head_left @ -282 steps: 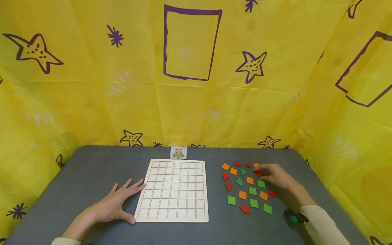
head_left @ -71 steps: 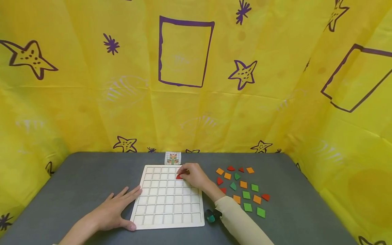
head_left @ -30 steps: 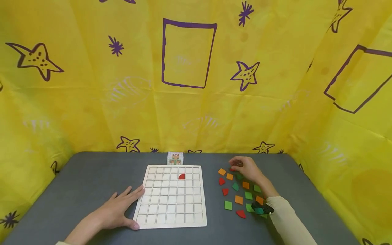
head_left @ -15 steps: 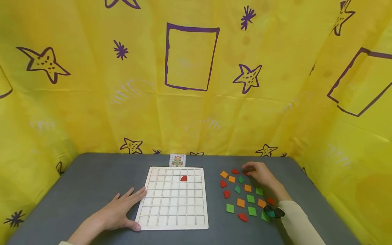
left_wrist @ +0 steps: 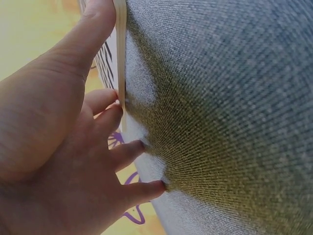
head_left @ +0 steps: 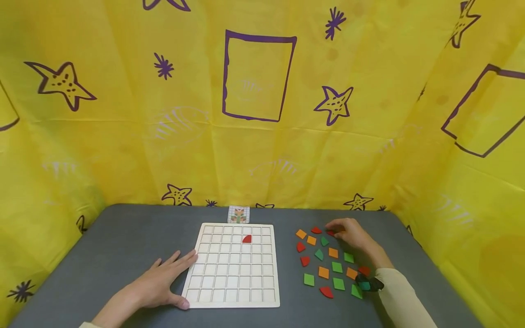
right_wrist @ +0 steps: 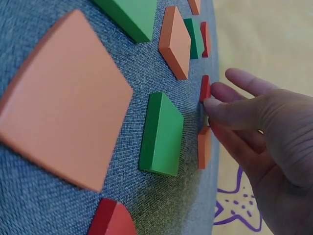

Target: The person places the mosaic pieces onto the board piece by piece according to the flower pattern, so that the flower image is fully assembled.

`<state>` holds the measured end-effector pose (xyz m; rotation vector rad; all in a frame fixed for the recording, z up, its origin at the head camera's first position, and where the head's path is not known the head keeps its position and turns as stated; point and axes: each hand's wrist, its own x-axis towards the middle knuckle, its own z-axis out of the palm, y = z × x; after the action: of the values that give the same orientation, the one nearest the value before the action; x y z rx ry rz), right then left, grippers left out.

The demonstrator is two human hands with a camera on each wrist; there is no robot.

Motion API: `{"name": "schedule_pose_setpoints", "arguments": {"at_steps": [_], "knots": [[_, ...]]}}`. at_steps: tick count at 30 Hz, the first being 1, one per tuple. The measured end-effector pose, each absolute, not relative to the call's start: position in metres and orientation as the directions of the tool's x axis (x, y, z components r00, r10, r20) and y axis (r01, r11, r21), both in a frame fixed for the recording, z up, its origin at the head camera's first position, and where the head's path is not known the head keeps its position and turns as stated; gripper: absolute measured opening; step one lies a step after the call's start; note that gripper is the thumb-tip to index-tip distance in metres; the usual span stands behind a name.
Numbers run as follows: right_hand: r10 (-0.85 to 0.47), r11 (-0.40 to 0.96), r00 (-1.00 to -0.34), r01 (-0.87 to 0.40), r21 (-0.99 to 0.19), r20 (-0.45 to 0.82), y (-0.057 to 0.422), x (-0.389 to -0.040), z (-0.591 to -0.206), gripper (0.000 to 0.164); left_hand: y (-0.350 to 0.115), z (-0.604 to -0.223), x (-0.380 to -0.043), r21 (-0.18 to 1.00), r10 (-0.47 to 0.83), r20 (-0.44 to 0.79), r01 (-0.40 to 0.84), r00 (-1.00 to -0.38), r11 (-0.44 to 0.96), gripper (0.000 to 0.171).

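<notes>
My left hand (head_left: 157, 282) lies spread at the left side of a pale wooden grid board (head_left: 232, 269), its thumb at the near-left corner. In the left wrist view, the thumb and fingertips touch the board's edge (left_wrist: 121, 58) and the dark cloth. A red quarter-round tile (head_left: 247, 239) sits in one cell of the board's second row from the far side. At the far right of the loose tiles, my right hand (head_left: 354, 237) pinches a small red tile (right_wrist: 205, 87) between thumb and forefinger, low at the table. The fingers hide part of that tile.
Several loose orange, green and red tiles lie right of the board, such as a green square (head_left: 309, 279) and a red quarter-round (head_left: 326, 292). A small pattern card (head_left: 239, 214) stands behind the board. Yellow cloth (head_left: 254, 150) hangs around the grey table.
The right hand carried a red quarter-round tile to the board and let it go there. It then returned to the loose tiles, moving from one red tile rightward to another. The left hand stayed.
</notes>
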<state>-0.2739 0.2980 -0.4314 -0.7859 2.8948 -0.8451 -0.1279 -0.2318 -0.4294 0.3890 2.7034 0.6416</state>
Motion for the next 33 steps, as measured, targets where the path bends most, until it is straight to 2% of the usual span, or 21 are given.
{"name": "schedule_pose_setpoints", "arguments": {"at_steps": [11,23,33], "knots": [[-0.461,0.720,-0.882,-0.434,-0.541,0.093,0.297,-0.274,-0.432,0.027,-0.234,-0.433,-0.126,0.492,0.358,-0.226,0.211,-0.906,0.845,0.112],[-0.433,0.719,-0.890,-0.438,-0.540,0.145,0.301,-0.273,-0.431,0.026,-0.232,-0.429,-0.126,0.507,0.363,-0.220,0.211,-0.905,0.836,0.112],[-0.466,0.716,-0.873,-0.469,-0.517,0.147,0.288,-0.272,-0.410,0.025,-0.233,-0.432,-0.126,0.506,0.370,-0.202,0.227,-0.907,0.832,0.112]]}}
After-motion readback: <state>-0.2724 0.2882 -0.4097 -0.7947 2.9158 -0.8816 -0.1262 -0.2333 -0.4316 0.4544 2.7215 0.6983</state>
